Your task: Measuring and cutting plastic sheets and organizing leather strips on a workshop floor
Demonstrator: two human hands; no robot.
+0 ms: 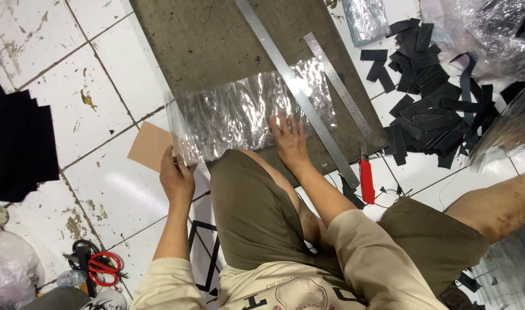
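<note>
A clear crinkled plastic sheet (245, 109) lies across a dark grey board (216, 40) on the tiled floor. My left hand (176, 175) grips the sheet's near left corner, off the board's edge. My right hand (290, 139) presses flat on the sheet, fingers spread, just left of a long steel ruler (297, 92) lying diagonally over the plastic. A shorter steel ruler (338, 84) lies to its right. A red-handled utility knife (367, 179) rests on the floor beyond the long ruler's near end.
A pile of black strips (429, 92) covers the floor at right, with plastic bags (480, 28) behind. A brown card (150, 144) lies under the sheet's left corner. Black fabric (18, 143) is at far left; red scissors (104, 268) at lower left. My knees frame the board.
</note>
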